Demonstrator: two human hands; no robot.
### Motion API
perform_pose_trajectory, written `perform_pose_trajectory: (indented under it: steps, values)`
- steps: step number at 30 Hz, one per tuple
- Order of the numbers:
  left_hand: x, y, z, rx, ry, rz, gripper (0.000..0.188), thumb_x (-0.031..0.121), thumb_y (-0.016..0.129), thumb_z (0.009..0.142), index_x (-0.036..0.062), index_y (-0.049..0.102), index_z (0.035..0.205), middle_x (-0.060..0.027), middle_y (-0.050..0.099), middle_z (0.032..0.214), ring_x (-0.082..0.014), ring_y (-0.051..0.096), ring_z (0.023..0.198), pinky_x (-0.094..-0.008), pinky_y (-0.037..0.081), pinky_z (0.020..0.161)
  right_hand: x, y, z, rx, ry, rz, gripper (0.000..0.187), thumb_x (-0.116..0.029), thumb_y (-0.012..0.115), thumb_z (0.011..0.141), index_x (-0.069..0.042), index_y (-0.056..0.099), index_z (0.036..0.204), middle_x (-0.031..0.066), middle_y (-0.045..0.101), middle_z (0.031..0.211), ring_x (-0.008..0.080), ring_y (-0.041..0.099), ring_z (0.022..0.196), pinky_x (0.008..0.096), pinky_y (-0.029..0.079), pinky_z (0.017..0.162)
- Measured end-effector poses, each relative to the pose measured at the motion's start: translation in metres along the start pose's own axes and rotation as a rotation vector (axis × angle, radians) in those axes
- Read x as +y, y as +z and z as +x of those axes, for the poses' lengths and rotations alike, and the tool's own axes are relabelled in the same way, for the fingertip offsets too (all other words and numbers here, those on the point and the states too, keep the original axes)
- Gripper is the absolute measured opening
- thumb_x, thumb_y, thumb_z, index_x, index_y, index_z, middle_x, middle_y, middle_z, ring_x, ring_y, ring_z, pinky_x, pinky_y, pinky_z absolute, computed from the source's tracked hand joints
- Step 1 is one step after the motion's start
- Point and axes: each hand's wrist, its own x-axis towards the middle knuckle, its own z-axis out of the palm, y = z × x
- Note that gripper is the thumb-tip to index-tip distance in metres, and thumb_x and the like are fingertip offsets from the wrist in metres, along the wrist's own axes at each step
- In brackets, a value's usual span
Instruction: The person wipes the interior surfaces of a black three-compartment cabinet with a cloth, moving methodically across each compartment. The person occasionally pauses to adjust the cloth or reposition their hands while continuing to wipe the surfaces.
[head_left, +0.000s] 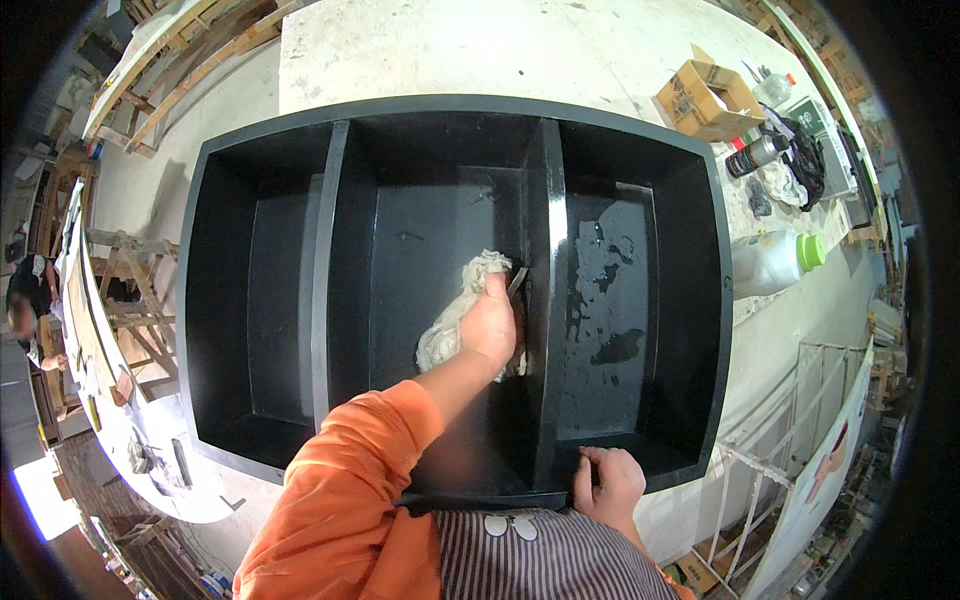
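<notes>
A large black box (340,300) with two dividers fills the middle of the view, its three compartments facing up. My left hand (489,322) reaches into the middle compartment, closed around a crumpled off-white rag (447,335). The rag lies against the floor near the right divider (552,300). A thin flat strip (518,281) shows beside my left thumb; I cannot make out what it is. At the near rim, by the right compartment, my right hand (612,485) has its fingers curled over the edge. Dark wet-looking patches (615,347) mark that compartment's floor.
The box rests on a pale work surface (420,50). To its right stand a white bottle with a green cap (775,262), a dark spray can (757,156) and an open cardboard box (707,100). Wooden frames (130,290) stand left; a metal rack (770,440) stands right. Another person is far left.
</notes>
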Motion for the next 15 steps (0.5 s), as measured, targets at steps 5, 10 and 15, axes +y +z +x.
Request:
perform_pose_trajectory:
  steps: [5, 10, 15]
  values:
    - [0.015, -0.008, 0.027, 0.134, 0.206, 0.178, 0.032, 0.025, 0.025, 0.102, 0.0033, 0.041, 0.119, -0.0349, 0.063, 0.11, -0.0507, 0.061, 0.103, -0.0522, 0.044, 0.096, -0.001, 0.0, 0.0, -0.006, 0.028, -0.006, 0.012, -0.004, 0.069, 0.074, -0.004, 0.068, 0.086, 0.0119, 0.063, 0.07, 0.0301, 0.061, 0.062, 0.0393, 0.048, 0.059]
    - [0.053, -0.026, 0.091, 0.177, 0.199, 0.077, 0.053, 0.036, 0.014, 0.101, -0.0017, 0.049, 0.115, -0.0331, 0.059, 0.124, -0.0497, 0.053, 0.119, -0.0486, 0.037, 0.105, -0.002, -0.001, 0.003, -0.011, 0.029, -0.02, 0.011, -0.004, 0.07, 0.074, -0.004, 0.068, 0.084, 0.0121, 0.063, 0.069, 0.03, 0.06, 0.061, 0.0393, 0.048, 0.058]
    - [0.083, -0.041, 0.135, 0.229, 0.214, 0.035, 0.059, 0.035, 0.013, 0.101, -0.0044, 0.056, 0.112, -0.0314, 0.059, 0.124, -0.0468, 0.055, 0.118, -0.0482, 0.039, 0.104, -0.003, -0.003, 0.004, -0.039, 0.045, -0.048, 0.011, -0.004, 0.071, 0.073, -0.004, 0.068, 0.083, 0.0118, 0.062, 0.068, 0.0296, 0.06, 0.059, 0.0392, 0.047, 0.055]
